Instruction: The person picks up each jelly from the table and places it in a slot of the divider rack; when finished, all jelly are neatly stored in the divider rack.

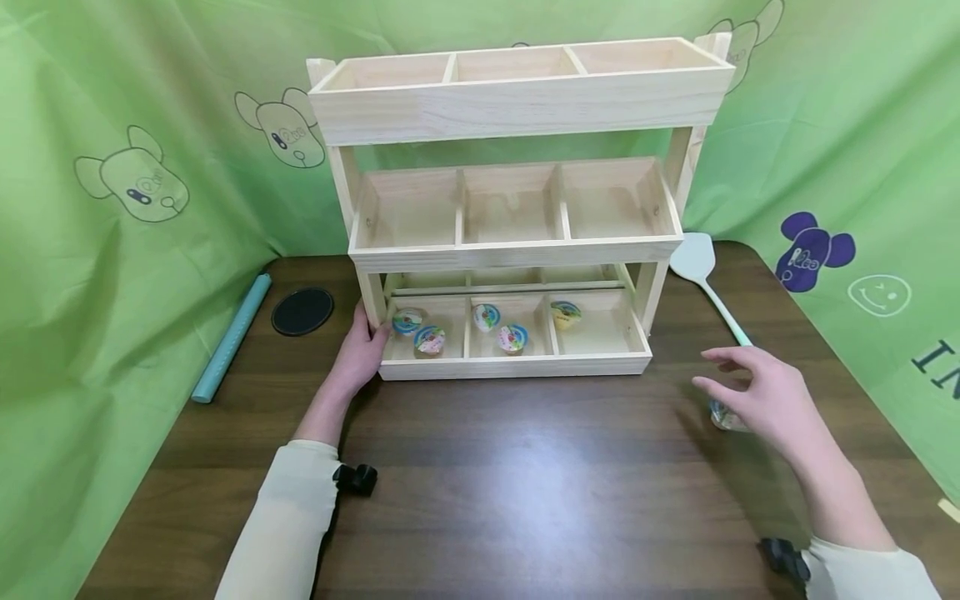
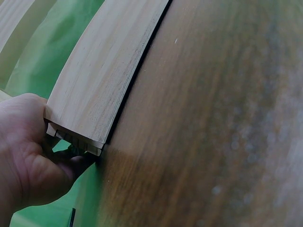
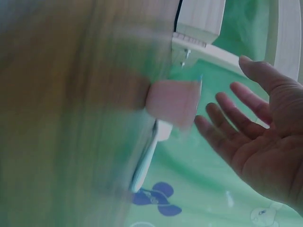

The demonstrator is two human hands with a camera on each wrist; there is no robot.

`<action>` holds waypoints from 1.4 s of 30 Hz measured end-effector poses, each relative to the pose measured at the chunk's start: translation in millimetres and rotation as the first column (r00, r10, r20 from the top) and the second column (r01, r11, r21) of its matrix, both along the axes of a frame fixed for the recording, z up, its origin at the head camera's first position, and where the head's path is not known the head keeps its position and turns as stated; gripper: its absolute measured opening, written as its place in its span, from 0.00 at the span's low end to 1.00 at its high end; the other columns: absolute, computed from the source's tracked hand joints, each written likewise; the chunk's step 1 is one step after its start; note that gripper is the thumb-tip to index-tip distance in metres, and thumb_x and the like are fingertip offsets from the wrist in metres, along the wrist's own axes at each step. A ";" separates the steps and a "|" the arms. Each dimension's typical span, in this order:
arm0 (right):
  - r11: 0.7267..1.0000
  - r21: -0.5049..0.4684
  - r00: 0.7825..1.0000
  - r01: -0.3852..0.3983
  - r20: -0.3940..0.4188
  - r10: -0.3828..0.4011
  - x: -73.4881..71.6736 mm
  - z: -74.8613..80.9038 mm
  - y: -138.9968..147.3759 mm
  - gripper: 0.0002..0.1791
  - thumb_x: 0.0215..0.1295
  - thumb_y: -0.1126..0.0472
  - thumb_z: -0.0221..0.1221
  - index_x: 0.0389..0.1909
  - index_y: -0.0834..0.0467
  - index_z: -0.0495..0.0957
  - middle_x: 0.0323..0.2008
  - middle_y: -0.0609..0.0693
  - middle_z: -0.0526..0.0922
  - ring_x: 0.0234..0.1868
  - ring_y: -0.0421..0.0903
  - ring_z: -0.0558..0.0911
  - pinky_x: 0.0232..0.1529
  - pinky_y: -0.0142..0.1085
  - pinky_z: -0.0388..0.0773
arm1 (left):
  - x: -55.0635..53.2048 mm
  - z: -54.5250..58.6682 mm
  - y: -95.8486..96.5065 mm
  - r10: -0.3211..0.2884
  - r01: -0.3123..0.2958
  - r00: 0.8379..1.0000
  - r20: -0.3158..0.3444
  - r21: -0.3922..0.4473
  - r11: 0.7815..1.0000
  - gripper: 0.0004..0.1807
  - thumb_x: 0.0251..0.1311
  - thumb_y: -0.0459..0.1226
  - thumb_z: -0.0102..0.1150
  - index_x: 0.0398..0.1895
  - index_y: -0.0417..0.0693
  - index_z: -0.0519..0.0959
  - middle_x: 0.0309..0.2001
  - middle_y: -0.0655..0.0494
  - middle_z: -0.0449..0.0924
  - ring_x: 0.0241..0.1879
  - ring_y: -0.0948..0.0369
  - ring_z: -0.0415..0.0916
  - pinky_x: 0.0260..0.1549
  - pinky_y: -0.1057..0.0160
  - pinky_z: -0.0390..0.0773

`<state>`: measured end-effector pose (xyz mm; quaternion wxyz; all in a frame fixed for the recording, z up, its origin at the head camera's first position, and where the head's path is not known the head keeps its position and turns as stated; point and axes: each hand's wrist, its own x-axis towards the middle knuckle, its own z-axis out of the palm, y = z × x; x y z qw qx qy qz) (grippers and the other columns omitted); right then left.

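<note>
A three-tier wooden rack [image 1: 517, 254] stands on the table. My left hand [image 1: 360, 354] grips the left end of its bottom tray [image 2: 97, 75]. Small jelly cups with printed lids lie in that tray: two, one a jelly cup [image 1: 430, 341], in the left compartment, two, one a jelly cup [image 1: 513, 338], in the middle, and a yellowish jelly cup [image 1: 566, 314] in the right. Over at the right, my right hand [image 1: 772, 400] hovers by a pink jelly cup [image 3: 173, 101] standing on the table. Its fingers are spread and hold nothing; in the head view they partly cover that cup.
Behind the right hand lies a pale spatula [image 1: 693, 258], its handle pointing toward me. To the left are a black round disc [image 1: 302, 312] and a light-blue rod [image 1: 232, 340]. A green printed cloth [image 1: 187, 75] surrounds the table at the back and sides.
</note>
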<state>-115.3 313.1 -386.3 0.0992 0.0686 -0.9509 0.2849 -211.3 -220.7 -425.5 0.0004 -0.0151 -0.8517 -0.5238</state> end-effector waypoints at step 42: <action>0.992 0.102 0.997 -0.076 0.037 0.072 -3.8 9.2 2.9 0.20 0.53 0.62 0.72 0.48 0.64 0.85 0.43 0.63 0.86 0.37 0.53 0.83 0.34 0.36 0.73 | -1.5 -1.9 -1.8 -0.015 0.015 1.000 -0.010 0.011 1.000 0.40 0.78 0.38 0.42 0.82 0.50 0.32 0.78 0.34 0.46 0.74 0.43 0.53 0.71 0.44 0.53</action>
